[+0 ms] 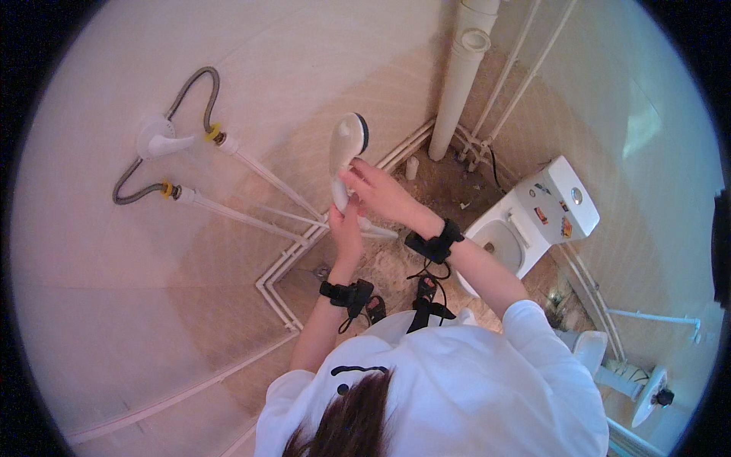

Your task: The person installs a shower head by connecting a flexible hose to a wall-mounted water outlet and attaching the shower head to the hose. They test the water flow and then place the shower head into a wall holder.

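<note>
A white hand shower head [347, 142] with a dark rim is held upright in front of me. The fingers of my right hand [377, 192] are closed on its handle, just below the head. Lower down, my left hand [346, 232] grips the bottom end of the same handle. A white tube [378, 231], perhaps the shower hose, shows beside my left hand; its join to the handle is hidden by my fingers.
A white shower mixer [161, 142] hangs on the left wall with two braided hoses [183, 95]. A toilet [506, 242] stands at the right. Pipes [278, 274] run along the wall base, and a thick drain pipe [457, 99] rises in the corner. A washbasin [649, 396] is at lower right.
</note>
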A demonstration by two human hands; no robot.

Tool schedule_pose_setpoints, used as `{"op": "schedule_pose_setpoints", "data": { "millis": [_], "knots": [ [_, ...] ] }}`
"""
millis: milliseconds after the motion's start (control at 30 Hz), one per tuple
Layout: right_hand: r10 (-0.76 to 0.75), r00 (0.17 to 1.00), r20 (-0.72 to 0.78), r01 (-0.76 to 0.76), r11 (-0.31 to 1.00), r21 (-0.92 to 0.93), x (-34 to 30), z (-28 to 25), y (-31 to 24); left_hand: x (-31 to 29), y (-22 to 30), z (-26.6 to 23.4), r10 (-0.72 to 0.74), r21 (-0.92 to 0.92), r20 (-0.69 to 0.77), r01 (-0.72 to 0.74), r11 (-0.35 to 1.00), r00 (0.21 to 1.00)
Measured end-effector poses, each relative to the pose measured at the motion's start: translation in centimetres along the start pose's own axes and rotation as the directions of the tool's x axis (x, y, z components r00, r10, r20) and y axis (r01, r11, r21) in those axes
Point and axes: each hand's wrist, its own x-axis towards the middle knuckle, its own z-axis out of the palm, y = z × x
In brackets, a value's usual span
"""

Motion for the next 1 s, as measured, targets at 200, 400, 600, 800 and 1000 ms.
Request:
{"op": "schedule_pose_setpoints", "data": {
  "millis": [200,400,600,800,1000],
  "knots": [
    [0.115,0.967,-0.229,-0.007,0.905,0.425,1.2,-2.2,1.8,-0.2,0.8,1.2,-0.092,-0.213,0.053,0.101,0.972,0.994],
    [0.103,0.909,-0.404,0.052,0.934,0.354,2.6,-3.2,0.7,-1.9,0.6,3.9,-0.135,-0.162,0.129,0.155,0.974,0.982],
    [-0.094,0.821,-0.564,0.204,0.969,0.137,2.7,-4.3,2.0,-2.3,0.9,4.9,-0.192,-0.183,0.231,0.236,0.954,0.954],
    [-0.231,0.747,-0.623,0.211,0.972,-0.107,3.7,-4.5,1.8,-2.8,1.0,6.5,-0.224,-0.353,0.232,0.297,0.887,0.947],
    [-0.316,0.785,-0.533,0.168,0.936,-0.308,3.8,-5.0,1.3,-3.1,1.1,7.1,-0.263,-0.384,0.224,0.333,0.861,0.938]
  ]
}}
